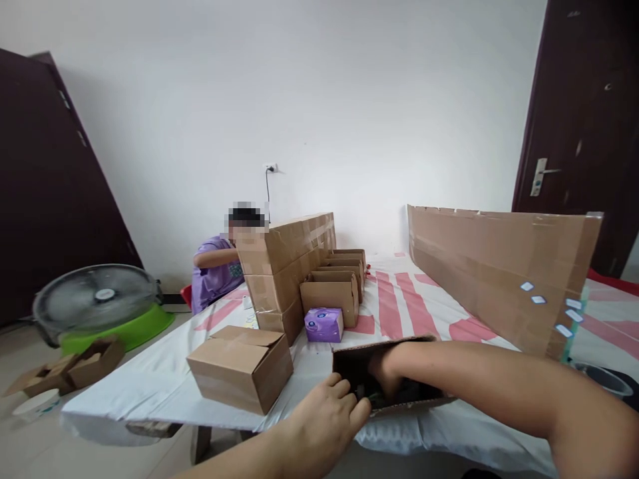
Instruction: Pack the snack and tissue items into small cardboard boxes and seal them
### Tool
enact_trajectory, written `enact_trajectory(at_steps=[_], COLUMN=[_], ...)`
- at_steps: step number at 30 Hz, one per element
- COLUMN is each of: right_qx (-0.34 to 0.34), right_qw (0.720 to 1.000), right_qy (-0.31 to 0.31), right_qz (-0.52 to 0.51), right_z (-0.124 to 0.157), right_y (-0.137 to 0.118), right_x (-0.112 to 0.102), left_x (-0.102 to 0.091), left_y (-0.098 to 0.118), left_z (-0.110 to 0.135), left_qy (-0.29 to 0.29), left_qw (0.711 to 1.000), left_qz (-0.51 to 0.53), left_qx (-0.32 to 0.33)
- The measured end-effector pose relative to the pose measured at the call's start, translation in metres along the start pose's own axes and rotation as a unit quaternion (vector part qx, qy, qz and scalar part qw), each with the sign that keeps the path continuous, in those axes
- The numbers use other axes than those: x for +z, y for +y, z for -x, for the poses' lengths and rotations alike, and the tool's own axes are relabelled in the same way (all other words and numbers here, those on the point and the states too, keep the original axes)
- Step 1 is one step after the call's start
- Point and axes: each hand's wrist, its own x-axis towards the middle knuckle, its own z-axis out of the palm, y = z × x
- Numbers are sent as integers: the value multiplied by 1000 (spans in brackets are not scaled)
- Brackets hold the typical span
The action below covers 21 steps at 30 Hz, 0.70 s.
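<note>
An open cardboard box (424, 404) stands at the near edge of the table, its inside dark. My left hand (324, 422) grips the box's left rim, fingers curled over the edge. Inside the box is my right hand (388, 372), its fingers hidden in shadow among dark contents I cannot make out. Just beyond the box sits a small purple tissue pack (324, 324). To the left rests a cardboard carton (234, 366) with its top flaps folded down.
Several open boxes (329, 303) line a wall of stacked cartons (284, 266). A person (214, 273) sits behind that wall. On the right stands a cardboard panel (489, 279) with small labels. A green-based fan (104, 299) is on the floor at left.
</note>
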Motion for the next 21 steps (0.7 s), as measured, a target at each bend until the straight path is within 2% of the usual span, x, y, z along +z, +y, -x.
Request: enact_trajectory(at_steps=[3,5,7,9,11,13,15,18,20,21], right_qx=[-7,-10,-1,0,-17,-38,-41,-16,-12,-22], right_qw=[987,980,987,996,996,984,963,922,883,855], right_qy=[-100,-96,-40,20,85,162,233,303,345,368], right_qz=[127,177,154,87,2,-67,-131,-241,-317,-366], right_z=[19,36,53,67,77,80,78,66,54,47], right_y=[-10,-18,-22,-22,-17,-9,2,20,31,35], right_x=[-33,-60,-85,-104,-116,-120,-119,-113,-110,-109], left_x=[1,1,1,2,6,13,20,26,25,23], left_y=[-18,-33,-49,-63,-78,-94,-110,-126,-131,-132], left_z=[1,4,10,17,24,30,35,35,26,19], left_qy=[7,23,29,20,11,16,31,73,103,119], left_qw=[1000,999,998,997,994,992,987,967,951,944], left_qz=[21,26,26,33,41,40,45,107,148,160], left_qx=[-10,-26,-49,-73,-97,-123,-153,-221,-252,-262])
